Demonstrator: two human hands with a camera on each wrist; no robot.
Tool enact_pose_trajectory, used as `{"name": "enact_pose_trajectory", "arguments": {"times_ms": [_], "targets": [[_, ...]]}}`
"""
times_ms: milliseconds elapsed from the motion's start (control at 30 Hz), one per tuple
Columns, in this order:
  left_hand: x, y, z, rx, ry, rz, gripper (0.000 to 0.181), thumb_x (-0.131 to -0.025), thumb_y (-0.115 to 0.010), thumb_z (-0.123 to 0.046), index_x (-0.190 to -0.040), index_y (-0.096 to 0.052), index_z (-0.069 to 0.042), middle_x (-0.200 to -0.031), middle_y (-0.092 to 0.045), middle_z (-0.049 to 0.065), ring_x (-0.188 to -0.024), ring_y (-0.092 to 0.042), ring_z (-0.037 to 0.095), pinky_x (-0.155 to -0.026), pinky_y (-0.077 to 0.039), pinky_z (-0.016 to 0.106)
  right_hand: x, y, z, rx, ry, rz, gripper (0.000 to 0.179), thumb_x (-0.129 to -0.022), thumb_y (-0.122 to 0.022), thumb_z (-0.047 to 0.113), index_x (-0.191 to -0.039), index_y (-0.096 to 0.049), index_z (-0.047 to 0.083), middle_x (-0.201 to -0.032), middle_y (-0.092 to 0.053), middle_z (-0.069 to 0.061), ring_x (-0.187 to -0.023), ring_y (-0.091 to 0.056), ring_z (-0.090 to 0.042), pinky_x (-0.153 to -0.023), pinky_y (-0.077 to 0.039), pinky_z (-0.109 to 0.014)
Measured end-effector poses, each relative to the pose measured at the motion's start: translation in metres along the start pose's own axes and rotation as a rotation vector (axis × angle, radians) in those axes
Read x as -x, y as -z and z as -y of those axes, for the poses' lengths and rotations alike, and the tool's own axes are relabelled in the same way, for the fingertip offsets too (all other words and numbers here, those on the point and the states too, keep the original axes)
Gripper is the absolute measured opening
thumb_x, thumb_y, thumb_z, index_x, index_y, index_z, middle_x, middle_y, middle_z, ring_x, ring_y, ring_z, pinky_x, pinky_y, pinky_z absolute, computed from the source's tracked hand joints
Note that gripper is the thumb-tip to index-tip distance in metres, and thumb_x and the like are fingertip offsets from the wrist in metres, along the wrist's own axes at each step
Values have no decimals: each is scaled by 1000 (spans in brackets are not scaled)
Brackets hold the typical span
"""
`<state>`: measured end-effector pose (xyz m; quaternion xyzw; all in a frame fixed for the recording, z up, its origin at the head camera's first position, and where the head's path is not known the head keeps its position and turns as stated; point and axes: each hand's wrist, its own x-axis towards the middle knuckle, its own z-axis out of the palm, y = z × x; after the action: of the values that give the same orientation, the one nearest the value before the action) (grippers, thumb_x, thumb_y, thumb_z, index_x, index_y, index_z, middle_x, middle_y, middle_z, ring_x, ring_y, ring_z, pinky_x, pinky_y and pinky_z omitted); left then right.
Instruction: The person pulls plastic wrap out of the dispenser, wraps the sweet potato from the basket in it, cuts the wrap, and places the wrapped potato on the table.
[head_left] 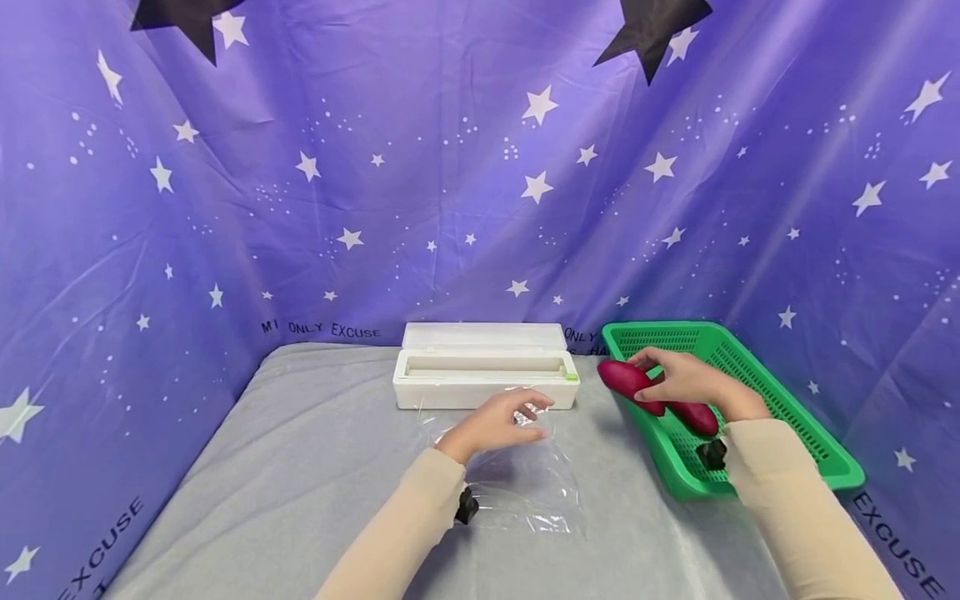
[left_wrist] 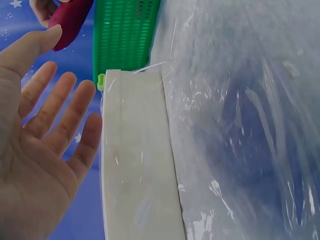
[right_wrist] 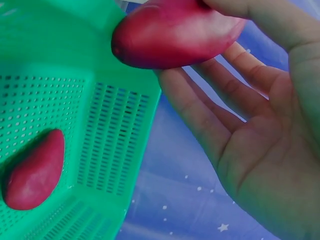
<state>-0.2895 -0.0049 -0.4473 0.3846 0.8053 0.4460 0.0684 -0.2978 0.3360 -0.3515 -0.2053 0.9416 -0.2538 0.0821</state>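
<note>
My right hand (head_left: 688, 382) pinches a dark red sweet potato (head_left: 624, 379) between thumb and fingers, over the near-left rim of the green basket (head_left: 780, 400). A second sweet potato (right_wrist: 36, 172) lies on the basket's floor. My left hand (head_left: 497, 423) hovers above a clear sheet of plastic film (head_left: 525, 492), its fingers loosely bent and holding nothing. Just beyond that hand stands a white cling film dispenser (head_left: 487, 393), lid (head_left: 484, 336) raised. In the left wrist view, the palm and spread fingers show beside the dispenser.
A grey cloth (head_left: 300, 467) covers the table, and the film lies spread on it in front of the dispenser. A small green slider (head_left: 572, 377) sits at the dispenser's right end. Purple curtains (head_left: 450, 167) with stars hang behind and at both sides.
</note>
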Motion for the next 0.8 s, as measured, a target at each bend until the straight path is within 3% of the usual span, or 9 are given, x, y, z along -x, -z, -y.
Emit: {"name": "enact_pose_trajectory", "arguments": {"times_ms": [267,533,800], "targets": [[-8,-5,-5,-63,14,-20,61,-92,-75,-31,-145,-50,-15,-139,-57,5,-112,-60,10,-94,-50,33,-3,-9,17,-4,6,12,55,-83,-82,23,-130,-57,7,-121,-63,-16,-101,-68,-33,-81,-56,-48],[-14,-10,-9,-58,48,-54,73,-90,-77,-35,-151,-42,-15,-139,-54,5,-113,-60,10,-90,-49,26,-6,-27,30,-27,59,20,54,-82,-83,18,-129,-59,6,-117,-65,-12,-100,-68,-30,-72,-57,-34],[-17,-15,-11,-22,46,-93,74,-89,-77,-34,-152,-40,-20,-142,-49,4,-114,-59,10,-91,-51,35,-9,-47,43,-62,145,32,50,-80,-84,14,-122,-59,2,-111,-66,-12,-96,-69,-30,-67,-58,-30]]}}
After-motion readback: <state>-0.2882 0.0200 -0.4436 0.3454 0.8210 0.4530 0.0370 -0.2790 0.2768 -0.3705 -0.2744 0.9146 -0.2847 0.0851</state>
